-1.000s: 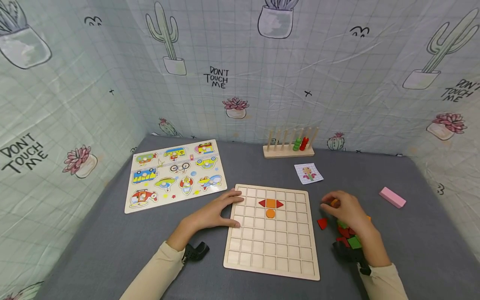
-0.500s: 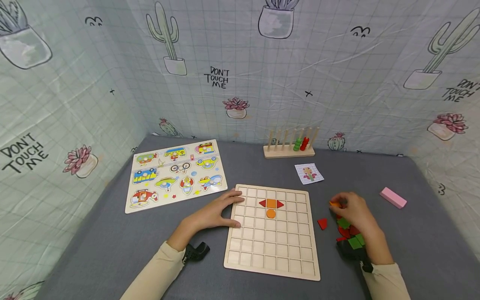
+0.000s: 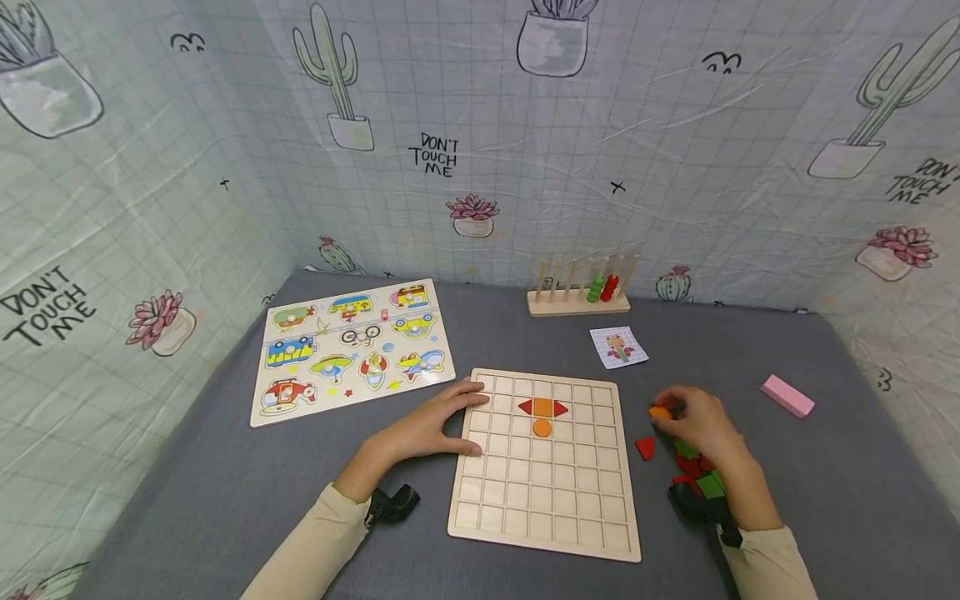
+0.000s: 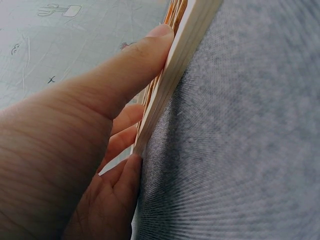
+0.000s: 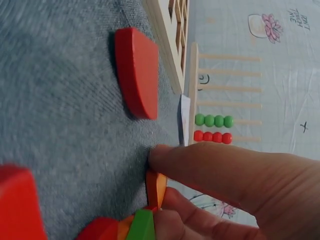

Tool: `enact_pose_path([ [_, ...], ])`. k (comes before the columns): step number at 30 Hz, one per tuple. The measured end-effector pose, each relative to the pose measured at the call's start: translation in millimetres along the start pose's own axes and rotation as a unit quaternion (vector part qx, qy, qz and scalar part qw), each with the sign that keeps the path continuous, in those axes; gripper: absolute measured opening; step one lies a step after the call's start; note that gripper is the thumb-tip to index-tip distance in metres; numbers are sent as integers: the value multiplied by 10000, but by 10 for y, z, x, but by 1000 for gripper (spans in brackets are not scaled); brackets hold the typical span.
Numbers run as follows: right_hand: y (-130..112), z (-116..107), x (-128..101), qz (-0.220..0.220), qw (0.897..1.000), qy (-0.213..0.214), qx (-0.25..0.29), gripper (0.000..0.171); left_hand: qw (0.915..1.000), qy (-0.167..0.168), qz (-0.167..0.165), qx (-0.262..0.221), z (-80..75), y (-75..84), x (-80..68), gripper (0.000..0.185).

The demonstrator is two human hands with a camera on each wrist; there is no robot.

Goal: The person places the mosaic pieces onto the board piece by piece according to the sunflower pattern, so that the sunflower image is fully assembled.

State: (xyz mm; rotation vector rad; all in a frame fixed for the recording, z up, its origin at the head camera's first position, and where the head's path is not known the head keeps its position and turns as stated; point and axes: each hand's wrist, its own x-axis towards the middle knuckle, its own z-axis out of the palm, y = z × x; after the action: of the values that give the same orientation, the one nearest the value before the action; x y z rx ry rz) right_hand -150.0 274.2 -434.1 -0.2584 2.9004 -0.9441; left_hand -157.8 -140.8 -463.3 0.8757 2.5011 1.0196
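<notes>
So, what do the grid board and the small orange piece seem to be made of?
The grid board looks like pale, unpainted wood: its edge under the left hand is light and matte, though grain is hard to see. The orange piece pinched by the right hand is probably painted wood, with flat, even colour.

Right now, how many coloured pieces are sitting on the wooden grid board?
4: two red triangles flanking an orange square, and an orange circle just below it. None looks hidden.

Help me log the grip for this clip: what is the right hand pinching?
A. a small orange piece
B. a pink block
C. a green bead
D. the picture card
A: the right hand pinches a small orange piece between its fingertips, beside the wooden grid board.
</notes>
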Motion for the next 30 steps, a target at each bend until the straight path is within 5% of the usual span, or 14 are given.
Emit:
enact_pose_path([
  [30, -568, 281, -46, -829, 9961, -313, -16, 17, 10000, -20, -16, -8, 2, -17, 2, 76],
])
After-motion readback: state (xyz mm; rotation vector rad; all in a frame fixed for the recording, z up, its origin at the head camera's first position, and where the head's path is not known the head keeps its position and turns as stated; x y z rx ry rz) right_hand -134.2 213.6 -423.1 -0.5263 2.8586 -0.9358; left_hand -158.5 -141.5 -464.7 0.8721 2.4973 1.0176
